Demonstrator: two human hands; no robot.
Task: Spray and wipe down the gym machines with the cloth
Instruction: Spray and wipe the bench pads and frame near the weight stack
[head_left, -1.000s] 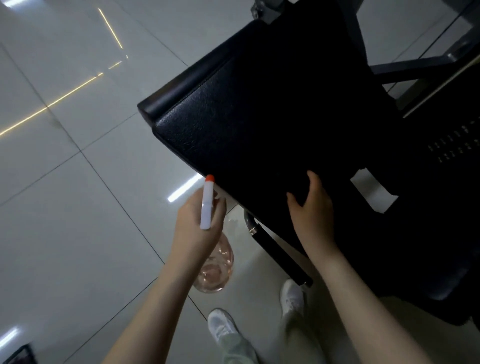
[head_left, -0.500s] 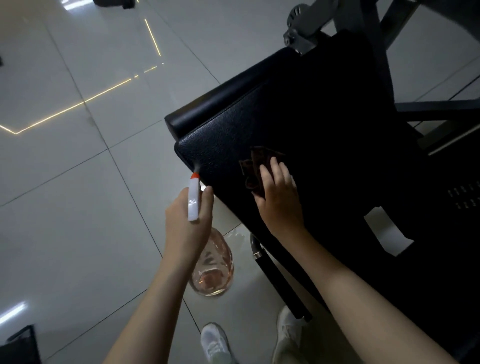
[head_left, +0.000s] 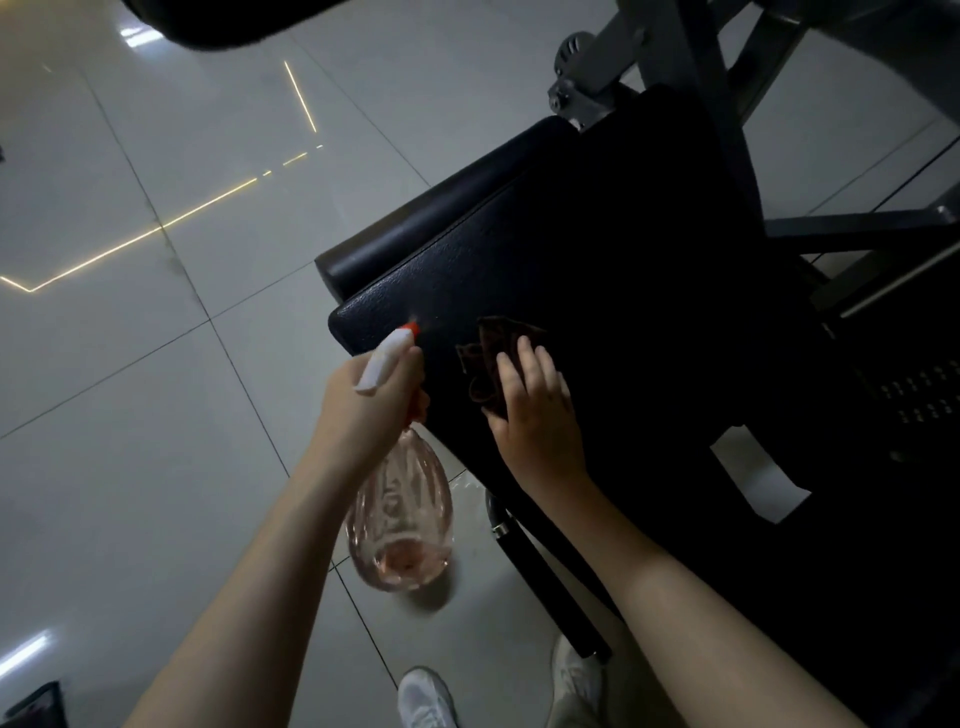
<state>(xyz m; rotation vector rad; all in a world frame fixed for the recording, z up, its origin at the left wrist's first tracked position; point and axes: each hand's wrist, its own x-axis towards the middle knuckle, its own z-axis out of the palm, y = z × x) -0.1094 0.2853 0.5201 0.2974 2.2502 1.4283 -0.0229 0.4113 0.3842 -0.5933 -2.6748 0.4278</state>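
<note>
Black pad (head_left: 597, 249), left hand (head_left: 363, 410) grip round spray bottle (head_left: 400, 519), pinkish liquid (head_left: 400, 564) low, right hand (head_left: 535, 410) flat on cloth (head_left: 488, 358)

The bare left forearm (head_left: 260, 571) and bare right forearm (head_left: 675, 587) reach forward, side by side. The left hand (head_left: 371, 410) curls round the neck of a clear pinkish plastic spray bottle (head_left: 400, 525). The right hand (head_left: 535, 410) lies palm down, fingers straight and slightly spread, pressing a crumpled dark brown cloth (head_left: 488, 358).

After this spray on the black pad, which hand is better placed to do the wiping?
Right. The right hand lies flat on the cloth, which rests on the pad beside the sprayed spot. The left hand is busy gripping the spray bottle.
</note>
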